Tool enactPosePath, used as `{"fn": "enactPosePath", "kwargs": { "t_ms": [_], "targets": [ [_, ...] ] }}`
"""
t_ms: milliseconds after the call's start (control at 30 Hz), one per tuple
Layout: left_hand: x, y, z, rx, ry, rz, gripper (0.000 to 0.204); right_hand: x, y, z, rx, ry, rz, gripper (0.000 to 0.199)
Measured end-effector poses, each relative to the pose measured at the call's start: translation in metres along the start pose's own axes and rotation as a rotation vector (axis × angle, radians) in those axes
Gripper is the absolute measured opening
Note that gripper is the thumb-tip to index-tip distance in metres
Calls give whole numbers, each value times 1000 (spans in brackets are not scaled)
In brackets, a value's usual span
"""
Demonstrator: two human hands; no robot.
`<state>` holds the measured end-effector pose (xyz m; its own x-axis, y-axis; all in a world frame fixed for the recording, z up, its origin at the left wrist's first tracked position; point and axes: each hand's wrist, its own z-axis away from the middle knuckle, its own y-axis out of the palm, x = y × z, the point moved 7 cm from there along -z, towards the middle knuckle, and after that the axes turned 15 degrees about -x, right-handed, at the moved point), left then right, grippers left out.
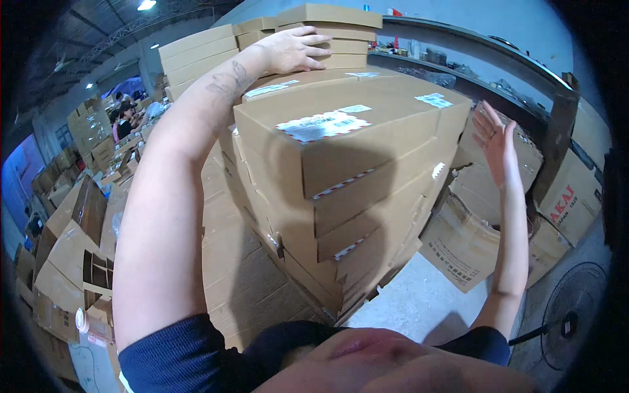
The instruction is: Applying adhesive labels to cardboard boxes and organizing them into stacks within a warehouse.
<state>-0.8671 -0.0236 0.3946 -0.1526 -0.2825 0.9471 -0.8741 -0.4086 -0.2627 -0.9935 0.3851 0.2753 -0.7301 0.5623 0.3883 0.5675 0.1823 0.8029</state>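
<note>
A tall stack of flat brown cardboard boxes stands in front of me, and its top box (pixel 386 98) carries a white shipping label (pixel 322 126) with a striped border. My left arm reaches over the stack's left side. There my left hand (pixel 298 50) lies with fingers spread at the far edge of the top boxes, by more stacked cartons (pixel 331 33) behind. My right hand (pixel 496 137) is raised beside the stack's right side, fingers stretched out and holding nothing. A gap seems to separate it from the top box.
Behind the stack, a wall shelf (pixel 452 69) holds small items. An open carton (pixel 462 229) stands on the floor at right, near larger boxes (pixel 567 203) and a black fan (pixel 569 321). Piled cardboard (pixel 65 268) lies at left; people (pixel 126 121) sit farther back.
</note>
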Motion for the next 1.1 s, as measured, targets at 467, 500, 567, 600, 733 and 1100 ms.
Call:
{"fn": "enactPosePath", "kwargs": {
  "t_ms": [467,500,567,600,733,1100],
  "targets": [
    [3,19,-16,141,-131,-118,32,-232,-129,279,-868,-627,177,88],
    [3,22,-14,146,-128,-117,32,-231,-127,288,-1135,-592,921,85],
    [8,30,-6,214,-198,-99,31,-237,-127,292,-1142,-568,901,83],
    [10,32,-3,214,-196,-96,31,-240,-126,294,-1148,-547,886,81],
    [13,10,-1,18,-194,92,33,-238,-119,291,-1134,-558,886,79],
    [27,-219,56,18,-439,219,55,-292,-72,235,-413,-234,1008,82]
  ]
}}
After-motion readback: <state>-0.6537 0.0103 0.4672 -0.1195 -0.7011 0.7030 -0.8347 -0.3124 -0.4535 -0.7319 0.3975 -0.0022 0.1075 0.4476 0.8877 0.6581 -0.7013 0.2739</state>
